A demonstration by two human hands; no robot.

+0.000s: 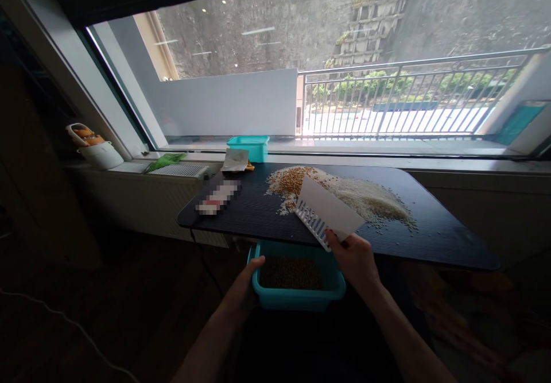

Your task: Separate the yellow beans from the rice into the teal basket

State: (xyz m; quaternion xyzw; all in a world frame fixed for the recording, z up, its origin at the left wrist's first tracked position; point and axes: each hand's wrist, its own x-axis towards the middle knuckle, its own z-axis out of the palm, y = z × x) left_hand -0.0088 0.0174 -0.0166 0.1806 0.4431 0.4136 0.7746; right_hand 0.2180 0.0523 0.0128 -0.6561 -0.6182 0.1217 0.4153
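Note:
My left hand (pixel 244 288) grips the left rim of a teal tub (pixel 301 298) held just below the near edge of the black table (pixel 430 228). Brown grains fill the tub's bottom. My right hand (pixel 353 256) is closed on a white comb-edged scraper (pixel 329 212), tilted with its toothed edge over the table near the front. Behind the scraper lies a spread pile of brown grains (pixel 293 180) mixed with white rice (pixel 365 194).
A second teal tub (pixel 249 146) and a paper bag (pixel 235 159) stand at the table's back left by the window sill. A blurred small packet (pixel 217 198) lies on the table's left. A white pot (pixel 101 154) sits on the ledge far left. A cable runs across the floor.

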